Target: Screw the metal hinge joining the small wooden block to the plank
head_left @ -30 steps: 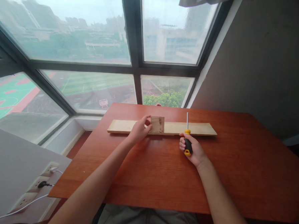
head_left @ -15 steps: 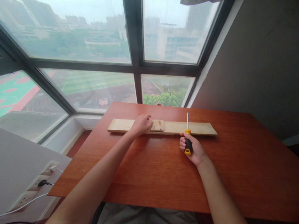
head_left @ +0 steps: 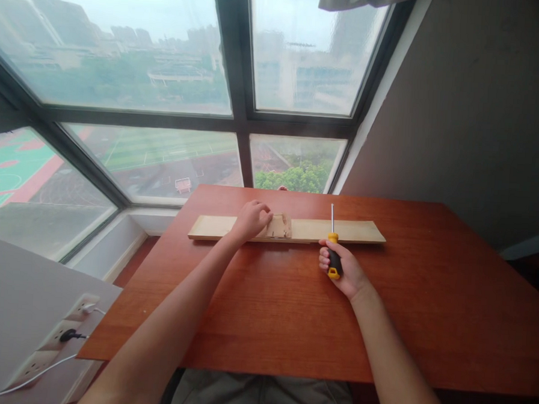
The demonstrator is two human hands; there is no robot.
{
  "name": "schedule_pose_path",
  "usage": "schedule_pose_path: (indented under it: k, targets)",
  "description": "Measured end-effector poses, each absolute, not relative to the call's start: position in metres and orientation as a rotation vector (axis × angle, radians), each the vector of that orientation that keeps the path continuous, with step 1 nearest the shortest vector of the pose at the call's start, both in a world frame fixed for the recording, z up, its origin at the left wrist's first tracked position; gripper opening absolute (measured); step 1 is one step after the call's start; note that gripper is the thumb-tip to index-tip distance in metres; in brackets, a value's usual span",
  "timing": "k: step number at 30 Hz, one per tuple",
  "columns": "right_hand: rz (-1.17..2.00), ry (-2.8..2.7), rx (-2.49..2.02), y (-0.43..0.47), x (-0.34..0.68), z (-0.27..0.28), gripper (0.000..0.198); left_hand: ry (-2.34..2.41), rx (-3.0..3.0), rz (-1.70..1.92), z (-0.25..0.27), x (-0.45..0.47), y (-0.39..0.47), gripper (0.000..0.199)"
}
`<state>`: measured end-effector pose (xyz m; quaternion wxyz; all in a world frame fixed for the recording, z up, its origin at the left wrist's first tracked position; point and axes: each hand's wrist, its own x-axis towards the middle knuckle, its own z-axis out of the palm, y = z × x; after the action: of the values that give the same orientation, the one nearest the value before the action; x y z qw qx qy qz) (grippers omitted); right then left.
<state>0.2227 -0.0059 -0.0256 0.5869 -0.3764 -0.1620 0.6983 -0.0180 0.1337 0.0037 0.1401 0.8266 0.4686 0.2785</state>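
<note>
A long pale wooden board (head_left: 340,231) lies crosswise on the table. On its middle sits a small, shallow, see-through tray (head_left: 281,218) with several tiny metal pieces, too small to name. My left hand (head_left: 250,219) is over the tray's left side, thumb and fingertips drawn together in a pinch; whatever they hold, if anything, is too small to see. In my right hand (head_left: 349,269) is a screwdriver (head_left: 334,262) with a black and yellow handle, gripped in a fist. Its shaft points up and away, in front of the board's right half.
The reddish-brown table (head_left: 263,322) has its far edge close to the window frame (head_left: 244,122). A grey wall (head_left: 437,114) rises on the right. Sockets with a black plug (head_left: 68,335) and a white cable are at the lower left, beyond the table's edge.
The view has shifted slightly, moving everything a little left. My left fingers have drawn closer together by the tray. My right hand keeps its hold on the screwdriver.
</note>
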Motion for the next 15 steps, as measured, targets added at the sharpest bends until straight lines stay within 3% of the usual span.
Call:
schedule_pose_path:
  k: [6,15]
  targets:
    - [1.622,-0.384,-0.883,-0.006,0.223,-0.027,0.02,1.154,2.302,1.046,0.03,-0.027,0.098,0.015]
    - [1.628,-0.394,-0.876,-0.006,0.223,-0.029,0.019,1.027,2.406,0.936,0.028,-0.041,0.024,0.006]
